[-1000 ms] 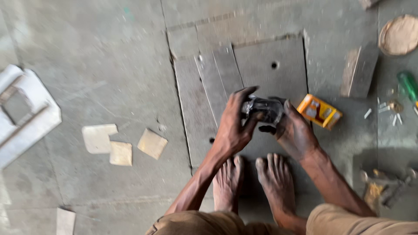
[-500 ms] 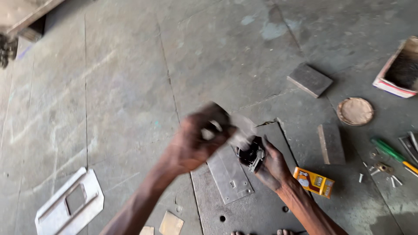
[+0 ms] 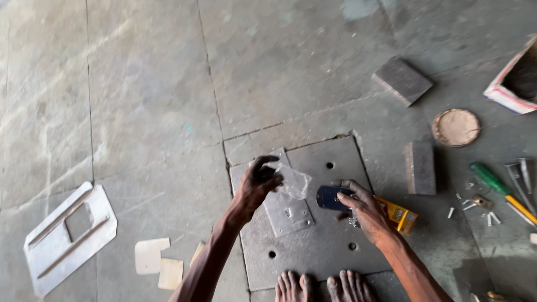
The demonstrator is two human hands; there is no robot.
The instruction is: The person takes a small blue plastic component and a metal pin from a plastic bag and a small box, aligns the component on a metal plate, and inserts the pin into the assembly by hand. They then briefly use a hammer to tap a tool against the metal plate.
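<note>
left hand (image 3: 256, 184) fingers pinch one clear plastic wrapper (image 3: 293, 182); right hand (image 3: 366, 210) fingers grip one dark blue part (image 3: 331, 198).

Concrete floor (image 3: 145, 84). Far left of the fingers: slotted metal plate (image 3: 67, 237), pale card pieces (image 3: 152, 256). Right of them: yellow box (image 3: 401, 215), two dark blocks (image 3: 420, 166), round disc (image 3: 456, 127), green-handled screwdriver (image 3: 492, 180), scattered screws (image 3: 488, 215).
</note>
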